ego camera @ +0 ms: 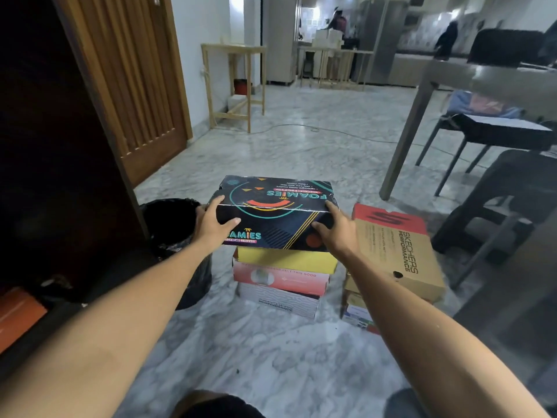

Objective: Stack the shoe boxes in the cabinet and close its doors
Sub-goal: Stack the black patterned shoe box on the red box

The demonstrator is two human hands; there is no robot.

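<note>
A black Foamies shoe box (pixel 272 206) tops a stack on the marble floor, above a yellow box (pixel 286 260), a pink box (pixel 280 279) and a white box (pixel 278 301). My left hand (pixel 212 220) grips its left end and my right hand (pixel 336 229) grips its right end. A brown and red Skechers Performance box (pixel 394 251) lies tilted on a second, smaller stack to the right. The dark cabinet (pixel 45 146) stands at the left with its wooden slatted door (pixel 132 79) swung open. An orange box (pixel 18 318) shows low inside it.
A black bin with a liner (pixel 174 236) stands between the cabinet and the stack. A grey table (pixel 482 79) and dark chairs (pixel 497 206) fill the right side. A cable (pixel 301 128) runs across the floor. People stand far back.
</note>
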